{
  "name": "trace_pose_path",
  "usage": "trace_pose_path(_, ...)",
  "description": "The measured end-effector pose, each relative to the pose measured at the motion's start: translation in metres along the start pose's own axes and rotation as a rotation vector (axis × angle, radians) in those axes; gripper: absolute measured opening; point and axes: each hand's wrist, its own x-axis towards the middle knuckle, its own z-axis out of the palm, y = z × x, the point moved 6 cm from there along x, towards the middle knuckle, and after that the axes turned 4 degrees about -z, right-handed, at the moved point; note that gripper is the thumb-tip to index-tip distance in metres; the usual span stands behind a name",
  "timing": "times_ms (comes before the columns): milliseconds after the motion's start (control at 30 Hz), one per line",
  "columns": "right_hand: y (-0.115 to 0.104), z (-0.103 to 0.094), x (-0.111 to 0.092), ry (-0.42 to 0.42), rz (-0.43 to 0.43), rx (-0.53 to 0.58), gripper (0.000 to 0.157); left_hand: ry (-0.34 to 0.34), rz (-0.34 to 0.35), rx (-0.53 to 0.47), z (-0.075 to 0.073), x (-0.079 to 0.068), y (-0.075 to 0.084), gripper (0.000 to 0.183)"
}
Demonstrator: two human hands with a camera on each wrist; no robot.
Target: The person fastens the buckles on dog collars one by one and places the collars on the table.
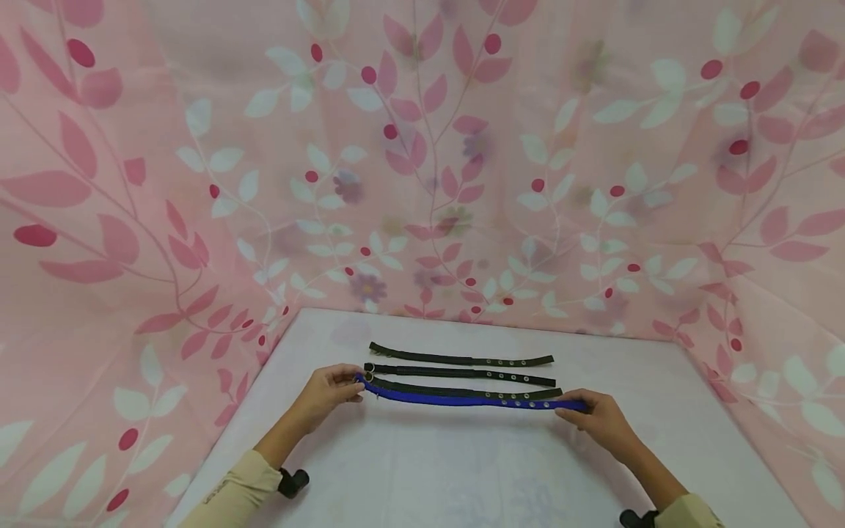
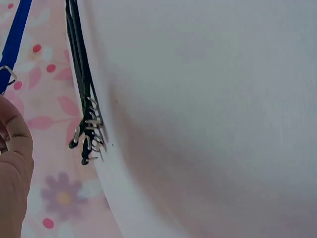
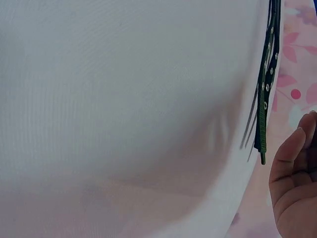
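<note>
Both hands hold a blue collar stretched lengthwise, close over the near side of the table. The left hand pinches its buckle end, where a metal ring shows in the left wrist view. At the other end, past a row of metal eyelets, the right hand grips the tip between thumb and fingers. Just behind it lie three dark collars side by side: a dark green one, a black one, and another dark green one farthest back. Their buckles are on the left, eyelets on the right.
A white-covered table spreads beneath the hands. Pink leaf-patterned cloth hangs behind it and along both sides. Dark wrist cameras sit at the sleeves.
</note>
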Motion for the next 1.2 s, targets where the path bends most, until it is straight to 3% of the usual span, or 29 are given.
trace_pose_path(200,-0.004,-0.001,-0.002,0.021,0.047,0.112,0.039,0.043,-0.011,-0.066,-0.001,-0.004,0.006,0.046)
trace_pose_path(433,-0.016,0.000,-0.001,0.045,0.107,0.294,0.046,0.094,0.026,-0.270,0.007,-0.001,0.012,0.036)
trace_pose_path(600,-0.031,-0.001,-0.003,0.056,0.007,0.507,0.032,0.174,-0.013,-0.415,0.016,-0.003,0.013,0.027)
trace_pose_path(733,-0.051,0.002,-0.005,-0.021,-0.134,0.778,0.019,0.210,-0.058,-0.482,0.023,-0.003,0.016,0.026)
trace_pose_path(833,-0.063,0.007,-0.005,-0.062,-0.159,0.918,0.012,0.220,-0.065,-0.530,0.026,-0.001,0.018,0.021)
trace_pose_path(967,-0.069,0.011,-0.005,-0.034,-0.131,1.009,0.014,0.201,-0.055,-0.607,0.030,0.000,0.021,0.016)
trace_pose_path(1067,-0.072,0.013,-0.005,-0.010,-0.130,1.076,0.022,0.171,-0.044,-0.638,0.036,0.001,0.025,0.023)
trace_pose_path(1200,-0.077,0.018,-0.004,-0.047,-0.167,1.155,0.029,0.134,-0.024,-0.621,0.048,0.003,0.033,0.038)
